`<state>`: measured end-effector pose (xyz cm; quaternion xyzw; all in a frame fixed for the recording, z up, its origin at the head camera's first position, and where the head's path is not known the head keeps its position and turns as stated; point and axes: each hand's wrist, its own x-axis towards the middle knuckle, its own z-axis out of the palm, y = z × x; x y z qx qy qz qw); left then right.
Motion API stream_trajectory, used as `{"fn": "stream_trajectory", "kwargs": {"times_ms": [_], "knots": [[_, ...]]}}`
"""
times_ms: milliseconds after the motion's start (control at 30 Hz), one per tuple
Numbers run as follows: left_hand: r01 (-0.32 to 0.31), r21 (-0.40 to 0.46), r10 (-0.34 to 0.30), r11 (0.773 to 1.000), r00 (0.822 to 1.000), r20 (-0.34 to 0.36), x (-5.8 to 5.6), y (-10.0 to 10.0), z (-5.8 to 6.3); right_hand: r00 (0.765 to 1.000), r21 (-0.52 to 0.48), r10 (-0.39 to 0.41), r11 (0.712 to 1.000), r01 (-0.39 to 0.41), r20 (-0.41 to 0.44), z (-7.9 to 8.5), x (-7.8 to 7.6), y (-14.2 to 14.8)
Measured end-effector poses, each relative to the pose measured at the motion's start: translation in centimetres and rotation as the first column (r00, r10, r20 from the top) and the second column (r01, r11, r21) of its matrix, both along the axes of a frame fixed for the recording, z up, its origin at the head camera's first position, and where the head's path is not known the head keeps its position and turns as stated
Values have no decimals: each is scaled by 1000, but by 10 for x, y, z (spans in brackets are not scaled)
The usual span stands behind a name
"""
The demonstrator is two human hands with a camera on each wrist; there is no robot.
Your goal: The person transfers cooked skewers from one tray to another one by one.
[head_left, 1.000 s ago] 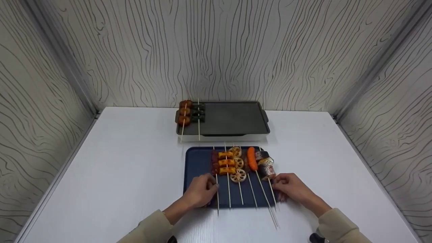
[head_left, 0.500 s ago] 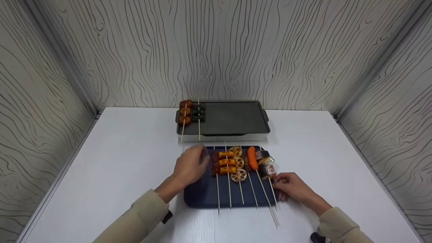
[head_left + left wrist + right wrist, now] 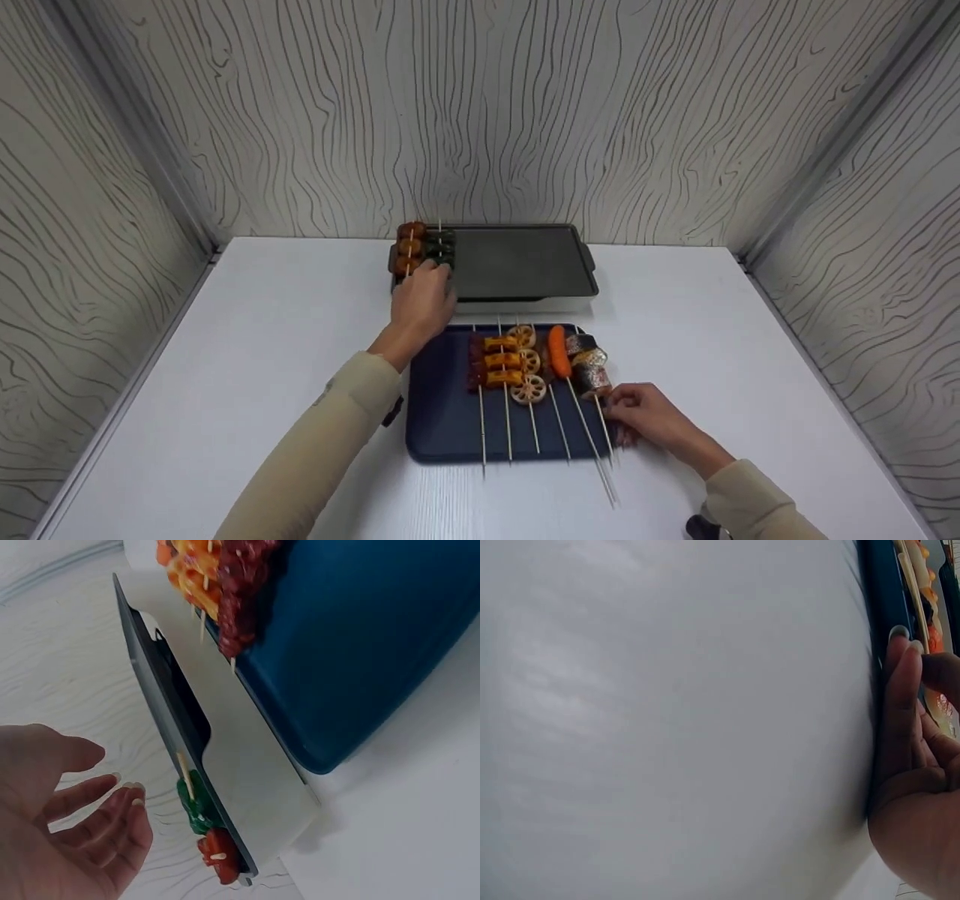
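Observation:
In the head view, my left hand (image 3: 424,301) is over the front left of the dark griddle (image 3: 521,262), beside a skewer of green pieces (image 3: 444,238) and one of brownish-orange rounds (image 3: 409,246). The left wrist view shows that hand (image 3: 86,821) with loosely bent fingers and nothing between them, close to the green pieces (image 3: 196,804). My right hand (image 3: 651,418) holds the right rim of the navy tray (image 3: 442,424), next to a skewer of dark-and-silver chunks (image 3: 592,375). In the right wrist view its fingers (image 3: 901,701) lie along the tray's side.
Across the tray lie skewers of dark red meat (image 3: 476,361), yellow pieces (image 3: 503,360) and lotus root slices (image 3: 529,390), plus an orange sausage (image 3: 559,352). Several sticks overhang its front edge. Wood-grain patterned panels (image 3: 487,112) enclose the white table (image 3: 285,315).
My left hand has left the tray's left side and moved forward to the griddle's front left. My right hand has stayed at the tray's right edge.

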<state>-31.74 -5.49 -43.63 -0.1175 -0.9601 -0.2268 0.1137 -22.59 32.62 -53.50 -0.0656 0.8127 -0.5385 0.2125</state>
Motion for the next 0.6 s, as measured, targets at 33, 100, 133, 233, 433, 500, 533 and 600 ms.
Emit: {"fn": "stream_trajectory", "kwargs": {"times_ms": [33,100,133,233,433,500,533,600], "knots": [[-10,-18,10,1000,1000,7,-5,1,-1,1000,-1,0,1000,0,-1,-1,0,1],[-24,-45,25,999,999,22,-14,3,-4,1000,1,-1,1000,1,-13,-2,0,1],[-31,-52,32,998,999,33,-18,4,-5,1000,1,-4,1000,4,-20,-2,0,2],[-49,-42,52,998,995,80,-28,8,-8,999,1,-2,1000,2,-46,-2,1,3],[-113,43,104,993,979,174,-39,11,-14,999,-20,3,1000,-4,-42,-3,3,1],[-135,80,118,988,974,192,-42,10,-16,999,-19,2,1000,-3,-44,-3,3,0],[-146,101,123,984,971,207,-44,9,-16,999,-16,3,1000,-4,-46,-3,3,0],[-164,137,129,977,963,235,-47,8,-17,998,-15,1,1000,-2,-57,-3,2,1]]}}
